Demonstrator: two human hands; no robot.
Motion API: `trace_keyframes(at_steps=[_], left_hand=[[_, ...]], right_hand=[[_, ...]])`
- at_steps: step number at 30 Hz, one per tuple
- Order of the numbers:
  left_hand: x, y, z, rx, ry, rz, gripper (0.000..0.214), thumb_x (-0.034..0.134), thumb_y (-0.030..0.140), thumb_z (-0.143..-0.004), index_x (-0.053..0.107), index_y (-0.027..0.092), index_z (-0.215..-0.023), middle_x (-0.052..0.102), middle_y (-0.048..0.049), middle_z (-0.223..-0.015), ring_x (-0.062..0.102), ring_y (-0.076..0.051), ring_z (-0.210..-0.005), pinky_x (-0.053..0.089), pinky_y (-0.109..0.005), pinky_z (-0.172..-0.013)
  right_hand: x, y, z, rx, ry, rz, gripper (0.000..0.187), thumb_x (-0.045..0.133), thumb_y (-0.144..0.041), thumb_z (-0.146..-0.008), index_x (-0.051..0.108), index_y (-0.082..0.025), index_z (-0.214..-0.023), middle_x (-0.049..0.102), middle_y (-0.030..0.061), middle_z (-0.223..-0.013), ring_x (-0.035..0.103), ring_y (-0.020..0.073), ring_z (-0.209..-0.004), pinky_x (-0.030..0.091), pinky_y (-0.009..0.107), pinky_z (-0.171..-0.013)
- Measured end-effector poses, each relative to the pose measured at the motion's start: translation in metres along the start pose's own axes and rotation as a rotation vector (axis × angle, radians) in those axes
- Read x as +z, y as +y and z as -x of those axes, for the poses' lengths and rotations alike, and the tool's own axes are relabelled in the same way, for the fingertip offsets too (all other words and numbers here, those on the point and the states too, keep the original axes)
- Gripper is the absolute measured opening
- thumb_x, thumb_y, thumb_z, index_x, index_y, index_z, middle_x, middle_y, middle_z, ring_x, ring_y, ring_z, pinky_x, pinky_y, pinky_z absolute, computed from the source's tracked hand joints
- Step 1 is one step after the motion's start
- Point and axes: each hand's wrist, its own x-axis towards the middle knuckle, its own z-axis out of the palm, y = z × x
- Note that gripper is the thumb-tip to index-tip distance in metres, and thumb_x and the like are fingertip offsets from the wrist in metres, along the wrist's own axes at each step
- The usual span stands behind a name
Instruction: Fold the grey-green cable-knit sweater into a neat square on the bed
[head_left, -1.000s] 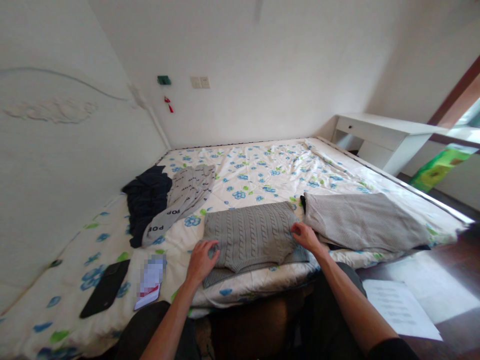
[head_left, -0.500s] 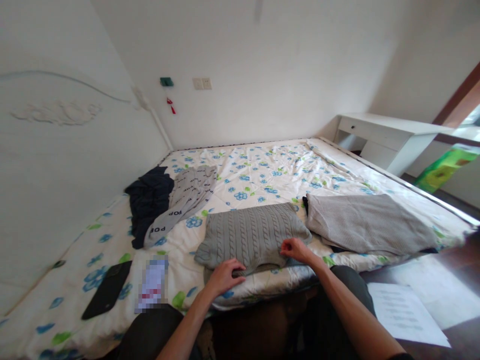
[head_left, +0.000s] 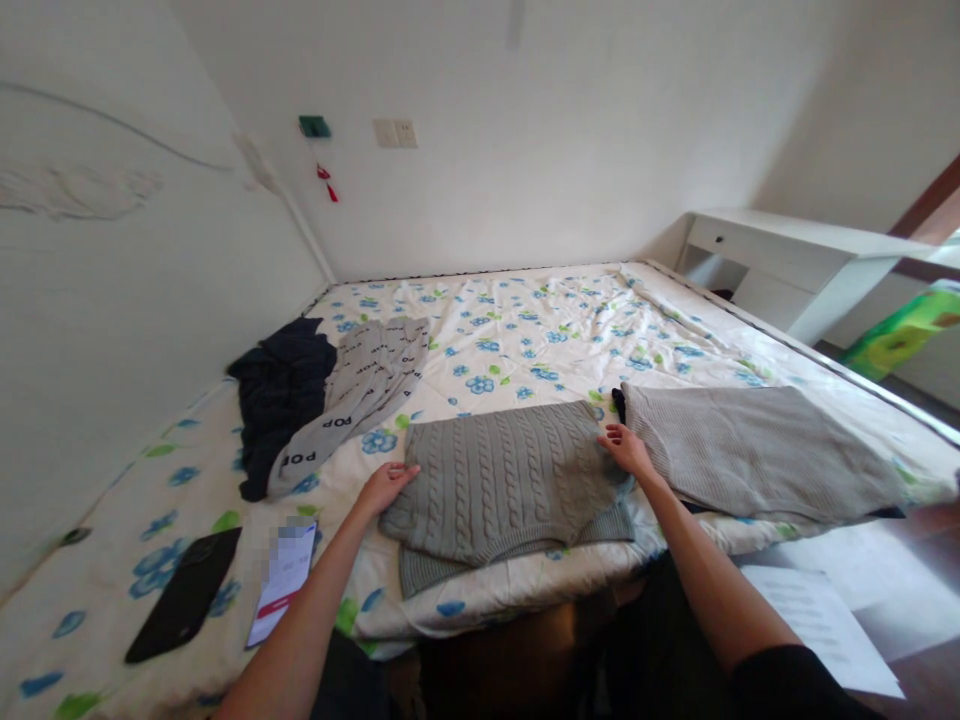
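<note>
A grey cable-knit sweater is spread flat on a white quilt printed with blue and green flowers, close to the bed's near edge, with a doubled layer of knit showing along its near side. The hands are held well apart, open and palm-down, and neither is clamped on anything. The left hand is placed at the sweater's left edge, with its fingertips at or just touching the knit. The right hand is laid at the sweater's right edge, with its fingers touching the knit.

Just beside the sweater on the right, a folded beige ribbed-knit garment is laid on the quilt, with a small dark item showing at its far corner. To the left, a crumpled navy garment is lying against a grey fabric printed with the word "POP". A flat black rectangular object and a white card with red marks, partly blurred, are placed on the quilt near the left forearm. A sheet of printed white paper is lying on the dark floor beyond the bed's edge.
</note>
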Motion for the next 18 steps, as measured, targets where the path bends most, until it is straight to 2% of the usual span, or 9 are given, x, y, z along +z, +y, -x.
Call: trace_keyframes(at_steps=[4, 7, 10, 12, 14, 18], left_hand=[[0.01, -0.001, -0.009, 0.028, -0.102, 0.026, 0.068, 0.094, 0.073, -0.058, 0.073, 0.023, -0.099, 0.087, -0.0074, -0.088, 0.085, -0.036, -0.097, 0.066, -0.039, -0.081], [0.014, -0.001, -0.015, 0.02, -0.13, -0.083, 0.052, 0.091, 0.062, -0.063, 0.07, 0.024, -0.09, 0.084, -0.0048, -0.082, 0.084, -0.034, -0.09, 0.064, -0.037, -0.076], [0.011, 0.003, -0.022, 0.057, -0.083, -0.25, 0.029, 0.08, 0.046, -0.072, 0.069, 0.024, -0.086, 0.085, -0.0061, -0.088, 0.082, -0.032, -0.092, 0.062, -0.036, -0.081], [0.007, 0.008, -0.026, 0.128, -0.009, -0.311, 0.024, 0.073, 0.042, -0.077, 0.072, 0.023, -0.092, 0.087, -0.0077, -0.099, 0.082, -0.031, -0.098, 0.061, -0.035, -0.088], [0.003, 0.014, -0.028, 0.182, 0.06, -0.323, 0.03, 0.069, 0.042, -0.083, 0.076, 0.022, -0.104, 0.087, -0.0081, -0.11, 0.081, -0.029, -0.102, 0.06, -0.035, -0.092], [0.001, 0.019, -0.026, 0.2, 0.124, -0.319, 0.04, 0.065, 0.046, -0.092, 0.075, 0.022, -0.122, 0.086, -0.0083, -0.123, 0.08, -0.026, -0.098, 0.06, -0.035, -0.094]], right_hand=[[0.013, 0.001, -0.016, 0.037, -0.103, 0.097, 0.056, 0.083, -0.054, -0.093, 0.077, -0.017, -0.134, 0.086, 0.0167, -0.12, 0.083, 0.0314, -0.114, 0.062, 0.039, -0.102], [0.021, -0.001, -0.023, 0.009, -0.159, 0.162, 0.065, 0.09, -0.058, -0.087, 0.078, -0.013, -0.133, 0.086, 0.0167, -0.111, 0.083, 0.034, -0.11, 0.062, 0.04, -0.098], [0.023, -0.004, -0.027, 0.001, -0.172, 0.206, 0.068, 0.093, -0.053, -0.085, 0.076, -0.011, -0.136, 0.085, 0.0181, -0.109, 0.081, 0.0354, -0.11, 0.06, 0.04, -0.096], [0.021, -0.005, -0.029, -0.001, -0.144, 0.188, 0.066, 0.091, -0.052, -0.088, 0.075, -0.013, -0.138, 0.084, 0.018, -0.114, 0.081, 0.0341, -0.113, 0.059, 0.039, -0.098], [0.017, -0.008, -0.032, -0.005, -0.1, 0.139, 0.063, 0.088, -0.052, -0.09, 0.075, -0.015, -0.14, 0.084, 0.0176, -0.121, 0.08, 0.0323, -0.116, 0.058, 0.038, -0.101], [0.016, -0.012, -0.032, -0.018, -0.022, 0.129, 0.063, 0.084, -0.053, -0.093, 0.073, -0.016, -0.143, 0.081, 0.0184, -0.131, 0.078, 0.0322, -0.121, 0.057, 0.039, -0.104]])
